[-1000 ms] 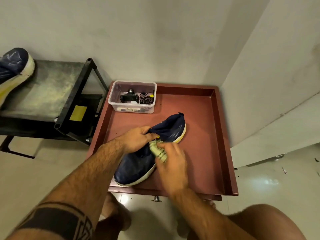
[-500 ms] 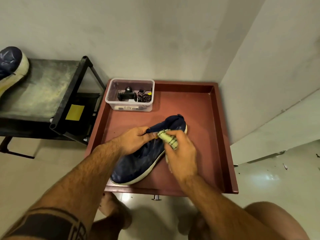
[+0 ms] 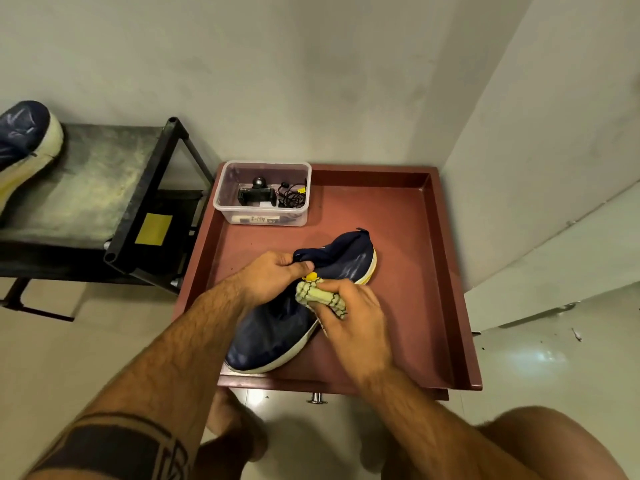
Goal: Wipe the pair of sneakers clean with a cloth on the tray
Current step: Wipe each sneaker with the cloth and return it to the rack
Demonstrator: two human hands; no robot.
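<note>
A navy sneaker (image 3: 277, 334) with a white sole lies diagonally on the reddish-brown tray (image 3: 412, 237), toe toward me. My left hand (image 3: 273, 275) grips the shoe's collar at its opening. My right hand (image 3: 349, 317) holds a bunched pale green striped cloth (image 3: 320, 295) against the shoe's side, beside the left hand. The second navy sneaker (image 3: 24, 140) rests on the black rack at far left, partly cut off by the frame edge.
A clear plastic box (image 3: 263, 216) with a phone holder and cables stands in the tray's back left corner. A black metal rack (image 3: 104, 188) stands left of the tray. Walls close in behind and to the right. My knees are below the tray's front edge.
My right hand slid the cloth along the shoe's side toward the heel, then slightly back. The left hand kept its grip on the collar.
</note>
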